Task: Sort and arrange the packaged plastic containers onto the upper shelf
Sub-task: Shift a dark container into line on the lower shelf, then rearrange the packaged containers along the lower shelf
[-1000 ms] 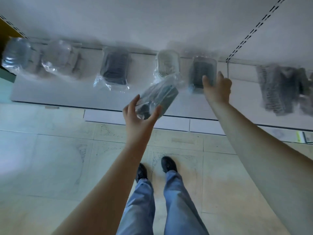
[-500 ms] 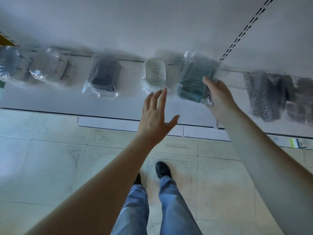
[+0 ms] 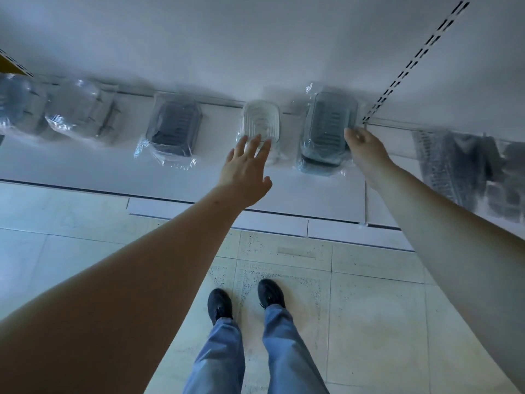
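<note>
Reaching up, my left hand has its fingers spread straight at the clear container, centre frame, long axis running away from me. My right hand grips the dark container at its right edge, just beside it on the shelf. Wrapped packs at far left and right are too blurred to identify.

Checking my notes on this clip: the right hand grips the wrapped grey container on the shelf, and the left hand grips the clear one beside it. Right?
Not quite. In the head view the left hand grips nothing; its straight fingers reach toward the clear container. The right hand does hold the wrapped grey container on the shelf.
</note>
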Demonstrator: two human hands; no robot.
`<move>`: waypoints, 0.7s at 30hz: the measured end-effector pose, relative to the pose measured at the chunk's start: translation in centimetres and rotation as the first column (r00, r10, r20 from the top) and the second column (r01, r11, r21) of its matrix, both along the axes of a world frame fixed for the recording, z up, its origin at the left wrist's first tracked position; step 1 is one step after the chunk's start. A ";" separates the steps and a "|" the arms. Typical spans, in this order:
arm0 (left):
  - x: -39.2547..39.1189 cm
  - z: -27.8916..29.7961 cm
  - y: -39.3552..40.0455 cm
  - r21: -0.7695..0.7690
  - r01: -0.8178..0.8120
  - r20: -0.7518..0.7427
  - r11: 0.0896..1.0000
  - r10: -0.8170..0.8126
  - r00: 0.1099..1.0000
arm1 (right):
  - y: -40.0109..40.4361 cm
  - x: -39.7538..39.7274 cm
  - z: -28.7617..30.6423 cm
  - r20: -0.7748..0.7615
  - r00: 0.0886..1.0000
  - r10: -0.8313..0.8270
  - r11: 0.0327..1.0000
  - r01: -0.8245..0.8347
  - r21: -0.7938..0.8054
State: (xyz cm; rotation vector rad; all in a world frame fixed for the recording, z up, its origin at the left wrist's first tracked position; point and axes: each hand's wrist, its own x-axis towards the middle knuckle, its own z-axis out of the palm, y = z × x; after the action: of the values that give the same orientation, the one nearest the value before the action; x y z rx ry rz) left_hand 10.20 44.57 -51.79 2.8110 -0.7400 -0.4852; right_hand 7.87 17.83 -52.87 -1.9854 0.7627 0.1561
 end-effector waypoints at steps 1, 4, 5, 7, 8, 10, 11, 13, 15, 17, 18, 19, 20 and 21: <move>-0.2 0.2 0.1 -0.006 -0.003 0.003 1.000 0.003 1.000 | 0.1 -0.1 0.3 -0.013 1.000 0.012 1.000 -0.012 -0.020; -2.0 1.4 0.3 -0.050 -0.037 -0.007 0.998 0.037 0.999 | 1.1 -0.7 2.3 -0.009 0.999 0.049 0.960 -0.050 -0.277; -2.9 2.1 0.4 -0.067 -0.058 -0.021 0.996 0.057 0.998 | 1.8 -0.9 3.3 0.039 0.996 0.076 0.928 -0.056 -0.369; -5.4 3.7 0.4 -0.114 -0.111 -0.052 0.987 0.105 0.993 | 3.7 -1.5 5.9 0.146 0.974 0.175 0.883 -0.090 -0.460; -6.7 4.7 0.4 -0.144 -0.136 -0.071 0.980 0.127 0.989 | 4.8 -2.0 7.4 0.188 0.954 0.235 0.870 -0.120 -0.479; -9.5 6.9 0.4 -0.203 -0.175 -0.098 0.964 0.157 0.983 | 7.0 -3.4 10.6 0.267 0.892 0.365 0.831 -0.182 -0.526; -10.8 8.1 0.5 -0.228 -0.188 -0.096 0.955 0.170 0.981 | 8.0 -4.4 12.4 0.309 0.853 0.419 0.813 -0.201 -0.547; -13.0 10.9 0.6 -0.277 -0.206 -0.073 0.939 0.194 0.978 | 9.9 -6.5 16.1 0.372 0.779 0.505 0.783 -0.233 -0.576; -15.0 13.8 0.9 -0.326 -0.205 -0.039 0.923 0.204 0.978 | 11.2 -9.0 20.0 0.419 0.710 0.566 0.757 -0.248 -0.604; -16.7 16.6 1.2 -0.380 -0.177 -0.006 0.908 0.188 0.982 | 11.9 -11.6 24.0 0.468 0.624 0.626 0.722 -0.237 -0.650; -17.4 17.8 1.2 -0.405 -0.157 0.012 0.901 0.177 0.984 | 12.1 -13.1 25.9 0.478 0.582 0.658 0.694 -0.222 -0.685; -18.0 19.0 1.3 -0.429 -0.130 0.034 0.894 0.160 0.986 | 12.1 -14.5 27.8 0.483 0.544 0.686 0.664 -0.199 -0.720; -18.6 20.1 1.3 -0.452 -0.097 0.058 0.887 0.138 0.989 | 11.9 -15.9 29.5 0.485 0.516 0.705 0.641 -0.173 -0.748; -19.1 21.2 1.2 -0.476 -0.059 0.084 0.877 0.112 0.990 | 11.7 -17.2 31.2 0.494 0.505 0.707 0.631 -0.137 -0.763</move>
State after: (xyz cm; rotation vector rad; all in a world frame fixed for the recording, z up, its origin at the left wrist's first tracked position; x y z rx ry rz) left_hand -8.89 45.81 -30.58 2.4056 -0.6444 -0.1088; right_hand -9.35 29.54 -21.66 -2.5493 -0.4064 -0.7460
